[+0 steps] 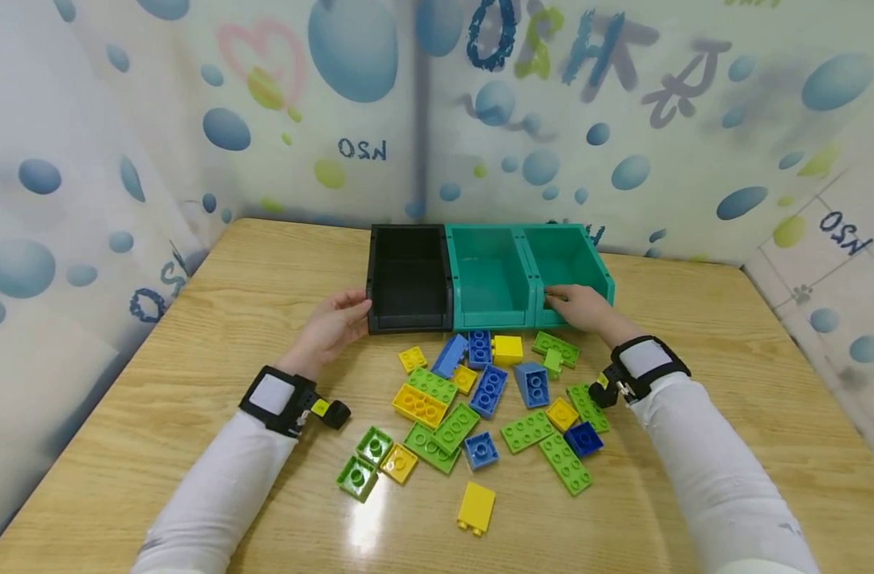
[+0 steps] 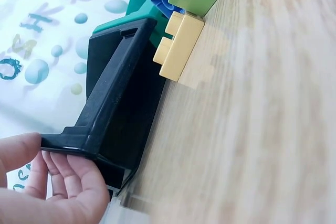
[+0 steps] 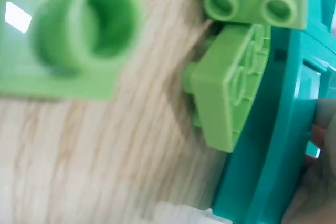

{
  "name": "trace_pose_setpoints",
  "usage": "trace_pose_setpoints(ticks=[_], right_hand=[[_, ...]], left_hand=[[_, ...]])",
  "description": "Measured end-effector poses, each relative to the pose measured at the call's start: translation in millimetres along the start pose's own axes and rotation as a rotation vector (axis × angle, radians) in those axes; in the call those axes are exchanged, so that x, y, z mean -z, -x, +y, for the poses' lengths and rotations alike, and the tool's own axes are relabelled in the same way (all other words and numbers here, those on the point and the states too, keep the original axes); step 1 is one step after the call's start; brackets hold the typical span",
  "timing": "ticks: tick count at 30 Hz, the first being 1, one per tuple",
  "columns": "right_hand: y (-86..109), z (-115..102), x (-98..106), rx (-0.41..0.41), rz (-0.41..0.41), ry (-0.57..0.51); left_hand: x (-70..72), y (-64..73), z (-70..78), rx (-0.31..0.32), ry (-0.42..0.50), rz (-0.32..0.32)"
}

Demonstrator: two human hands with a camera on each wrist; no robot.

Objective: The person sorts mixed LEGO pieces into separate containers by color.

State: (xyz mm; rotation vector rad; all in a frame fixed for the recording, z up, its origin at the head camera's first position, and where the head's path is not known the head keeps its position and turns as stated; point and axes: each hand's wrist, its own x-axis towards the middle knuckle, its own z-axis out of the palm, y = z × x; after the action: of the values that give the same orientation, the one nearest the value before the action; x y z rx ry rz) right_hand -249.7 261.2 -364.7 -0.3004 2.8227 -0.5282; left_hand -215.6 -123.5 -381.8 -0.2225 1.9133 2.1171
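A black bin [image 1: 411, 322] and two teal bins stand side by side toward the back of the table. My left hand [image 1: 334, 323] grips the black bin's left side, with the thumb on its rim and the other fingers curled beneath it in the left wrist view. On the other side, my right hand [image 1: 579, 307] reaches over the front of the right teal bin [image 1: 569, 247]. Its fingers curl at the inner side wall, close to the middle teal bin [image 1: 490, 275]. The right wrist view shows only part of this hand, at the frame's right edge.
Several toy building bricks lie in front of the bins, among them a yellow brick [image 1: 476, 507], a dark blue brick [image 1: 584, 439] and a green brick [image 1: 565, 463]. A patterned wall covering [image 1: 301, 175] rises behind the wooden table [image 1: 695, 319].
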Motion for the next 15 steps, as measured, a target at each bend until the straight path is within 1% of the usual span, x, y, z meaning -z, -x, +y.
trace_pose_setpoints(ticks=[3,7,12,15], right_hand=[[1.0,2.3,2.5,0.022,0.014,-0.025],[5.9,4.3,10.4,0.04,0.053,-0.094],[18.1,2.0,21.6,0.052,0.107,-0.198],[28.7,-0.4,27.7,0.063,0.116,-0.267]], left_hand=[[-0.3,-0.1,-0.3,0.004,0.0,0.002],[-0.7,-0.6,-0.1,0.004,0.004,0.002],[-1.1,-0.4,0.3,0.004,0.005,0.003],[-1.1,-0.6,0.2,0.005,0.005,0.003]])
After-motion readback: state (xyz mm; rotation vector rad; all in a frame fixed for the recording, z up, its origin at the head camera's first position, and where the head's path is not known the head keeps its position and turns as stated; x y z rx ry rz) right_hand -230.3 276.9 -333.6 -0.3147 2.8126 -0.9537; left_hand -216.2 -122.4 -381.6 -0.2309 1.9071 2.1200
